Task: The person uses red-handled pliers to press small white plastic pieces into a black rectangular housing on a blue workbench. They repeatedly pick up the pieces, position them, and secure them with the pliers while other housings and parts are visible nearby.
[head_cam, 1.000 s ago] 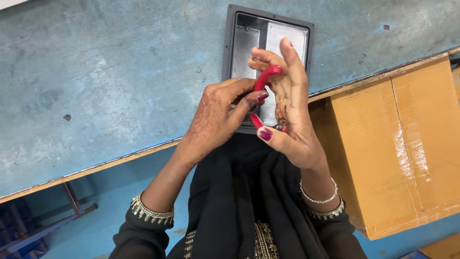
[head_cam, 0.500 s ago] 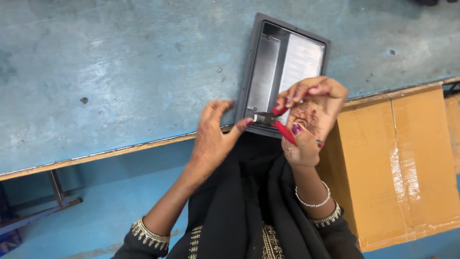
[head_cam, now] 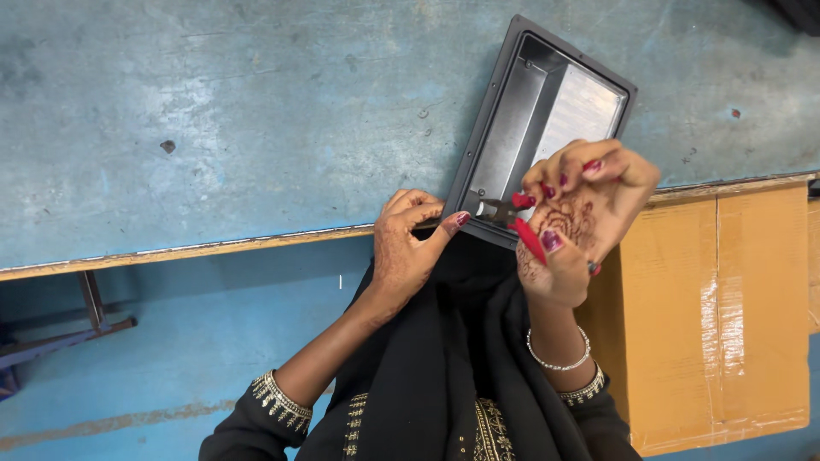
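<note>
Her right hand [head_cam: 574, 224] is curled shut around the red handles of a pair of pliers [head_cam: 511, 215], the thumb pressed along one handle, and the metal nose points toward nine o'clock, right at the near rim of a shallow dark grey metal tray [head_cam: 504, 128]. The left hand [head_cam: 412, 242] sits just at nine o'clock of the pliers' tip, fingers bent and pinched together at the tray's lower corner, thumb touching the rim beside the nose; whether something small is caught between them I cannot tell. The tray lies tilted on the worn blue bench [head_cam: 256, 111], its near corner hanging over the bench edge. At three o'clock of the right hand, below the bench edge, stands a taped cardboard box [head_cam: 726, 316].
</note>
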